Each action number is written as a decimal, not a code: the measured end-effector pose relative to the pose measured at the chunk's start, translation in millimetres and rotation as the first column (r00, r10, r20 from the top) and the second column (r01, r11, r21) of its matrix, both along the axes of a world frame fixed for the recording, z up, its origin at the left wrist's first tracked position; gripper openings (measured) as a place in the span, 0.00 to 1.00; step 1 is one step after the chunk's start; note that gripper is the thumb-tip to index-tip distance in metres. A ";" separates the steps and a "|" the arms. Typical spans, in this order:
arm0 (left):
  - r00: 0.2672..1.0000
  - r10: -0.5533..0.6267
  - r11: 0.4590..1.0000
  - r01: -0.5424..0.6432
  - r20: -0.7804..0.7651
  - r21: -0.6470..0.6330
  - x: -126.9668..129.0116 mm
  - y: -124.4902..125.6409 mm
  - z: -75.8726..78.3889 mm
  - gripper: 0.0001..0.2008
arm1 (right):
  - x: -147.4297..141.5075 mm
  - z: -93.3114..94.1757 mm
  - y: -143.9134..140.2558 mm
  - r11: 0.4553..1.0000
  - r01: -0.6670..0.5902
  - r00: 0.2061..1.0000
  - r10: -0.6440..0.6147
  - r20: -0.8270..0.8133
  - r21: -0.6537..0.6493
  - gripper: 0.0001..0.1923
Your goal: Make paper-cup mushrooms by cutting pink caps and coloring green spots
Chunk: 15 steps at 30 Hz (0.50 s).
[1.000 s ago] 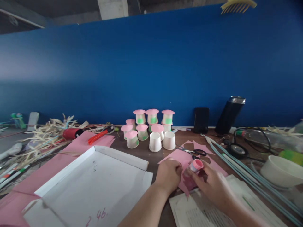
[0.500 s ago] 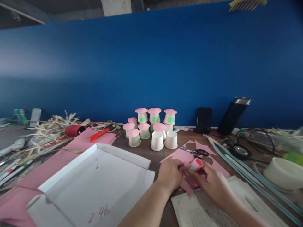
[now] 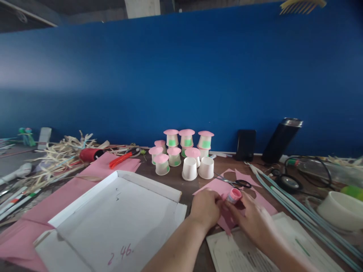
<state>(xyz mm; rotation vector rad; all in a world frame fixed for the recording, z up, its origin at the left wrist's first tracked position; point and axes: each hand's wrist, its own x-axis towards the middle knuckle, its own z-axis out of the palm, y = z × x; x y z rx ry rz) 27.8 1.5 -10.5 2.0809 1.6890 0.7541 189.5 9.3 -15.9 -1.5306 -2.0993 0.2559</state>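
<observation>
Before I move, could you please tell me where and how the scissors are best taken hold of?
Probably by the black handles, from the right: the scissors lie across the pink paper, handles turned right, blades pointing left toward the white cups. The right hand sits just nearer.

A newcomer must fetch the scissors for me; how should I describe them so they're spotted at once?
Start at the blue partition and find the upright black slab at its foot. Between that slab and the right hand, the scissors lie on cut pink paper. Black handles and thin metal blades set them apart from the flat pink pieces around them.
</observation>
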 end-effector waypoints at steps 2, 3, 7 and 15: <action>1.000 -0.006 1.000 0.006 -0.011 0.015 -0.4 -0.4 0.4 0.12 | -0.4 -0.5 -1.6 1.000 0.000 1.000 0.000 0.016 0.014 0.17; 1.000 -0.007 1.000 0.007 -0.018 0.022 -0.5 -0.7 0.8 0.12 | -0.5 -0.8 -2.2 1.000 0.002 1.000 -0.002 0.023 0.015 0.17; 1.000 -0.006 0.999 0.007 -0.031 0.042 -1.0 -1.2 1.5 0.13 | 1.1 -2.0 -2.9 1.000 0.017 0.999 -0.017 0.031 0.009 0.16; 0.998 -0.021 0.999 0.022 -0.051 0.026 -0.8 1.6 -2.5 0.13 | 11.3 17.5 -12.4 0.995 0.085 0.984 -0.075 -0.162 0.052 0.14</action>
